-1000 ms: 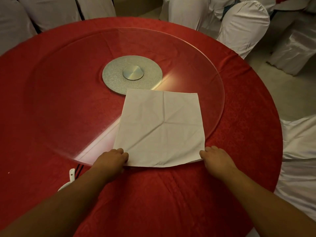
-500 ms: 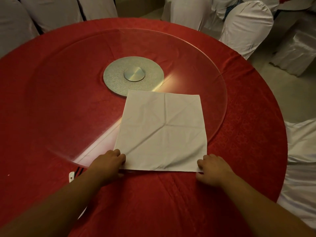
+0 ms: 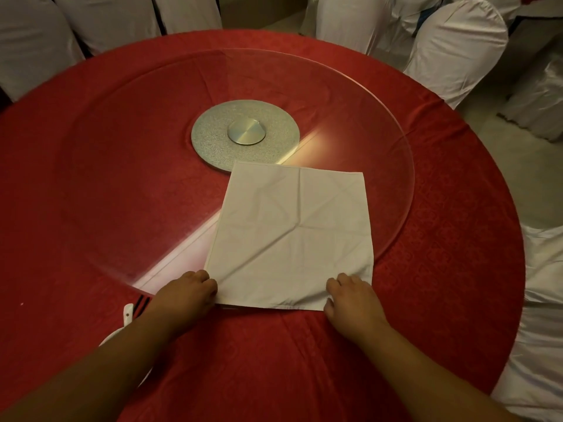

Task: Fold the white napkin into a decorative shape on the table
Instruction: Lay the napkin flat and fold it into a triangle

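Observation:
The white napkin (image 3: 289, 236) lies spread flat as a creased square, mostly on the glass turntable (image 3: 152, 178), with its near edge over the red tablecloth (image 3: 457, 239). My left hand (image 3: 185, 295) pinches the near left corner, fingers curled over the cloth. My right hand (image 3: 350, 300) grips the near right corner, which is bunched and drawn inward, leaving a small wrinkle along the near edge.
A silver hub (image 3: 246, 132) sits at the turntable's centre, just beyond the napkin's far edge. A white spoon and dark chopsticks (image 3: 134, 309) lie under my left forearm. White-covered chairs (image 3: 457, 47) ring the round table.
My right hand has slid left along the near edge, pulling the right corner inward. The left hand keeps its hold on the left corner. The view has shifted slightly.

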